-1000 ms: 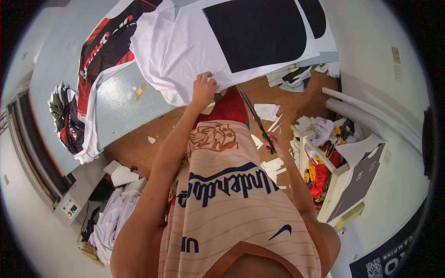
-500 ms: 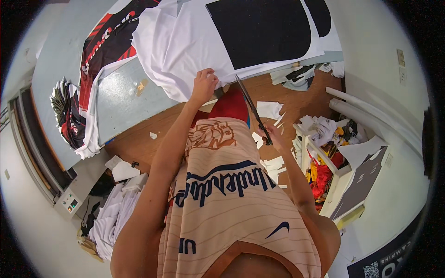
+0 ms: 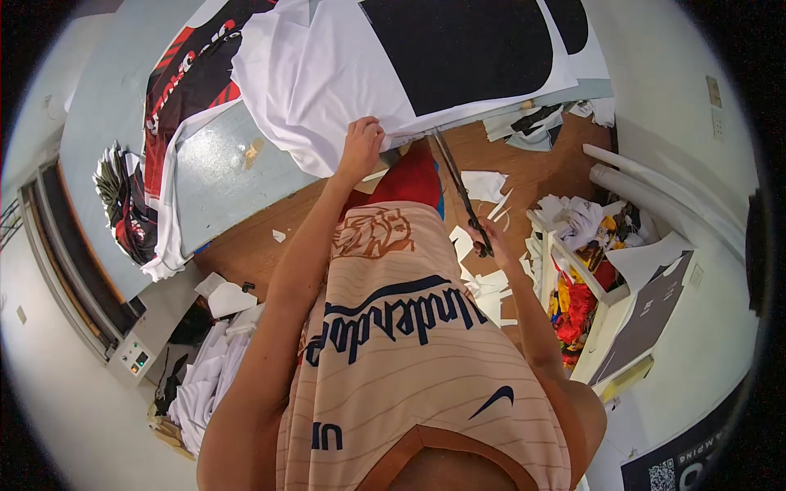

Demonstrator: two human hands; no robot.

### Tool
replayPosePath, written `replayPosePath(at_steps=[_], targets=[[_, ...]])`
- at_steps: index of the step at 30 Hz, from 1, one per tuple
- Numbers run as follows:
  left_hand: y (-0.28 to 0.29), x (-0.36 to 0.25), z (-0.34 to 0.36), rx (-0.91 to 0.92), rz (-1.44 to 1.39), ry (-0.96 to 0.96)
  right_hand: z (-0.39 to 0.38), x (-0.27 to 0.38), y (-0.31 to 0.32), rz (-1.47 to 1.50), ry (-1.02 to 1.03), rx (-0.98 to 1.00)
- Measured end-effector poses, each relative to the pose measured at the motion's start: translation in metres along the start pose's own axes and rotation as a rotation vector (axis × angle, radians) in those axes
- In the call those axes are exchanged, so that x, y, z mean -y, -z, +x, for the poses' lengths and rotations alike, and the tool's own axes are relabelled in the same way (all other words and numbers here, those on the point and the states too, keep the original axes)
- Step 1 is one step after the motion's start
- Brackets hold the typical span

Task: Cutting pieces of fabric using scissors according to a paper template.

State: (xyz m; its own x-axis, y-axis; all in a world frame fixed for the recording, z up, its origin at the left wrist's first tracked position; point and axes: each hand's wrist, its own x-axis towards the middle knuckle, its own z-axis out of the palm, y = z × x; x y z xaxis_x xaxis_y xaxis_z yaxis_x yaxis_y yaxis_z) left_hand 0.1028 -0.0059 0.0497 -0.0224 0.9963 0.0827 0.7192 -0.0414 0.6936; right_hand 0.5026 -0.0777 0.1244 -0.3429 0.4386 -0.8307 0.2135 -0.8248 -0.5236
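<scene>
Brown floor; bin holds red cloth; right fingers grip scissors.

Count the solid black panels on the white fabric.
2: a large panel beyond the scissors, and a narrower panel to its right; both run off the picture's top edge, so more may be hidden.

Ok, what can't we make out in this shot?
Head view: whether the left hand pinches the white fabric; the hand itself hides its underside.
Head view: finger placement on the dark metal scissors, masked by the right hand.
Head view: far end of the black round-cornered panel, cut off by top edge.
</scene>
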Motion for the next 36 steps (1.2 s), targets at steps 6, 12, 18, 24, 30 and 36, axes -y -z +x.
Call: replayPosePath(at_steps=[6, 12, 18, 24, 30, 36], targets=[[0.003, -0.007, -0.001, 0.021, -0.011, -0.019, 0.012, -0.001, 0.014, 0.025, 0.012, -0.013], [0.01, -0.023, -0.011, 0.123, 0.084, -0.051, 0.06, -0.004, -0.007, -0.047, 0.05, 0.098], [0.016, -0.029, -0.016, 0.208, 0.177, -0.042, 0.067, 0.013, -0.046, -0.113, 0.065, 0.001], [0.015, -0.028, -0.016, 0.236, 0.185, -0.029, 0.058, 0.015, -0.053, -0.179, 0.017, -0.109], [0.017, -0.029, -0.017, 0.24, 0.206, -0.049, 0.054, -0.005, -0.061, -0.197, 0.084, -0.146], [0.014, -0.032, -0.016, 0.259, 0.219, -0.065, 0.058, -0.012, -0.059, -0.082, 0.089, -0.113]])
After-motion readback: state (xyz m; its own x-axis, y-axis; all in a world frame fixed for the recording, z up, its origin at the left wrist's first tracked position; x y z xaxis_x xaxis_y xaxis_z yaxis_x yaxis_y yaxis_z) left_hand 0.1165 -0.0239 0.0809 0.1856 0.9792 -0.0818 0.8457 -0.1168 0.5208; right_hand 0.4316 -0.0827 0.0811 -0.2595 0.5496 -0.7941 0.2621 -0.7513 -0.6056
